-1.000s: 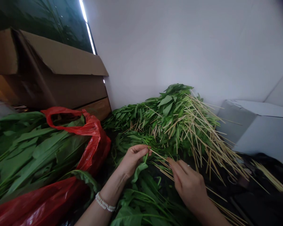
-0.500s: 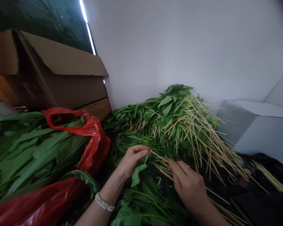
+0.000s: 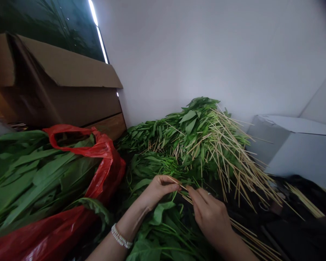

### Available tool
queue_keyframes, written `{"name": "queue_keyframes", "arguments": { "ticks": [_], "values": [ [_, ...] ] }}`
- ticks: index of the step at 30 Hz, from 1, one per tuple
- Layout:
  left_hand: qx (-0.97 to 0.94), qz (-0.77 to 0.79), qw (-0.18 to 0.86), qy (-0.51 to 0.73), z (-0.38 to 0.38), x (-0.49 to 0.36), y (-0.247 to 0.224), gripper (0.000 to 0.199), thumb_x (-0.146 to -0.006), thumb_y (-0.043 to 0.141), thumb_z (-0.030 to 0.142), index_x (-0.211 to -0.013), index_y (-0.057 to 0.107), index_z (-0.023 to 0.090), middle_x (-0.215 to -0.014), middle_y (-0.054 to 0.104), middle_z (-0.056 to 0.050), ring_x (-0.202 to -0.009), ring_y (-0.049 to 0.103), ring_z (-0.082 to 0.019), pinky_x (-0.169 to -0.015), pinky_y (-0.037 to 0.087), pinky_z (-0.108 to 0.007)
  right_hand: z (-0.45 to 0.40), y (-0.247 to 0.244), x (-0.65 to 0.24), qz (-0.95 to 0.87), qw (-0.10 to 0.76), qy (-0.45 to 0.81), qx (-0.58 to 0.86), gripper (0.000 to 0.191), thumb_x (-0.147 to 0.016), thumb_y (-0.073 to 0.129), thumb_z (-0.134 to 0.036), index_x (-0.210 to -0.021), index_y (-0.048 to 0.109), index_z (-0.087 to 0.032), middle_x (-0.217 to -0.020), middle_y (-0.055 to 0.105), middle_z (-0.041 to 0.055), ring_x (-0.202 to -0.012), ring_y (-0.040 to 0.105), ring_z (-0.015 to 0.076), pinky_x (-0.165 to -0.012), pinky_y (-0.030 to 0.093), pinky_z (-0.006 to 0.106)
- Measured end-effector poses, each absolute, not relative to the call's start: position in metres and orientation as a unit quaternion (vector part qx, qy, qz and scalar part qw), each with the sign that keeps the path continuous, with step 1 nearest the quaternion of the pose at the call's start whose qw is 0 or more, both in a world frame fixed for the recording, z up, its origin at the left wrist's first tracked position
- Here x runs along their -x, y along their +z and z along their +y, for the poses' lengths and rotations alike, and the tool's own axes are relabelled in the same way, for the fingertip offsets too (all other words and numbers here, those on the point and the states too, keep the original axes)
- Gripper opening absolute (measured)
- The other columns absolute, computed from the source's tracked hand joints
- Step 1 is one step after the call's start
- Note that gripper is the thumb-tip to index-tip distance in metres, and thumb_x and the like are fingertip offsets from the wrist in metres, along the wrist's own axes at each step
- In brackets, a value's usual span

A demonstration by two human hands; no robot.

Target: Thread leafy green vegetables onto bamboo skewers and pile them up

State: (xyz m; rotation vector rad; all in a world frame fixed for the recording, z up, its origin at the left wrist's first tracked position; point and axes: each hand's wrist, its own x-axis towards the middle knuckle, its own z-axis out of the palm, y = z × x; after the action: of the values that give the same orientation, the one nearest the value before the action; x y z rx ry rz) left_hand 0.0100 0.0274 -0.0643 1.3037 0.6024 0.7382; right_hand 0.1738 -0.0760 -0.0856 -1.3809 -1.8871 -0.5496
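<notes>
My left hand (image 3: 164,190) is closed in a pinch around a leafy green stem, whose leaf (image 3: 162,212) hangs below the fingers. A thin bamboo skewer (image 3: 178,182) runs between my two hands, its far end lying over the left fingertips. My right hand (image 3: 209,212), with a ring on one finger, grips the skewer's other end. The fingertips of both hands are close together. Below them spreads a bunch of loose green leaves (image 3: 165,241). Just how the stem sits on the skewer is hidden by the fingers.
A heap of skewered greens (image 3: 190,127) lies against the white wall, its sticks (image 3: 241,170) pointing right. At left is a red plastic bag (image 3: 105,156) full of leaves, behind it a cardboard box (image 3: 70,69). A white box (image 3: 301,148) and loose skewers (image 3: 305,199) are at right.
My right hand has slid along the skewer toward my left hand, so the gap between them has shrunk. The skewer's end now reaches past the left fingertips. The view has shifted slightly.
</notes>
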Motion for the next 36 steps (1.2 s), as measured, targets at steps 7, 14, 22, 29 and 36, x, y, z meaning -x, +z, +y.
{"name": "queue_keyframes", "arguments": {
  "ticks": [7,14,22,29,36],
  "values": [
    [-0.509,0.335,0.637,0.472,0.046,0.005,-0.057,0.037,-0.073,0.072,0.045,-0.093,0.072,0.014,-0.080,0.073,-0.007,-0.073,0.065,-0.014,-0.071,0.049,-0.023,-0.073,-0.073,-0.188,-0.679,0.431,-0.199,0.560,0.023,-0.095,0.037,-0.016,-0.104,0.059,-0.015,-0.079,0.064,0.0031,-0.070,0.063,0.0139,-0.067,0.045,0.024],
    [-0.681,0.396,0.436,0.435,0.053,0.000,-0.075,0.024,-0.080,0.062,0.036,-0.087,0.071,0.014,-0.083,0.073,-0.007,-0.079,0.066,-0.020,-0.075,0.050,-0.029,-0.073,-0.070,-0.201,-0.637,0.426,-0.207,0.608,0.022,-0.095,0.038,-0.022,-0.103,0.059,-0.019,-0.078,0.066,-0.0007,-0.065,0.064,0.0122,-0.060,0.044,0.023],
    [-0.875,0.416,0.130,0.212,0.044,0.001,-0.089,0.064,-0.070,0.071,0.019,-0.130,0.052,0.021,-0.125,0.059,-0.011,-0.114,0.054,-0.027,-0.097,0.042,-0.038,-0.071,-0.072,-0.209,-0.643,0.429,-0.195,0.604,0.024,-0.097,0.037,-0.025,-0.105,0.059,-0.018,-0.086,0.067,0.0022,-0.072,0.065,0.0135,-0.068,0.045,0.024],
    [-0.844,0.510,0.041,0.160,0.047,0.008,-0.080,0.028,-0.076,0.051,0.011,-0.098,0.067,0.019,-0.097,0.065,-0.010,-0.094,0.060,-0.024,-0.081,0.047,-0.033,-0.069,-0.075,-0.209,-0.646,0.429,-0.191,0.601,0.023,-0.097,0.037,-0.024,-0.105,0.058,-0.018,-0.086,0.067,0.0013,-0.072,0.065,0.0130,-0.068,0.045,0.023],
    [-0.856,0.436,0.145,0.235,0.045,0.014,-0.056,0.028,-0.077,0.042,0.012,-0.083,0.068,0.019,-0.098,0.066,-0.006,-0.097,0.057,-0.022,-0.090,0.041,-0.032,-0.069,-0.075,-0.211,-0.646,0.432,-0.186,0.600,0.023,-0.096,0.038,-0.025,-0.104,0.059,-0.019,-0.087,0.067,0.0014,-0.073,0.065,0.0127,-0.068,0.045,0.023]
  ]
}}
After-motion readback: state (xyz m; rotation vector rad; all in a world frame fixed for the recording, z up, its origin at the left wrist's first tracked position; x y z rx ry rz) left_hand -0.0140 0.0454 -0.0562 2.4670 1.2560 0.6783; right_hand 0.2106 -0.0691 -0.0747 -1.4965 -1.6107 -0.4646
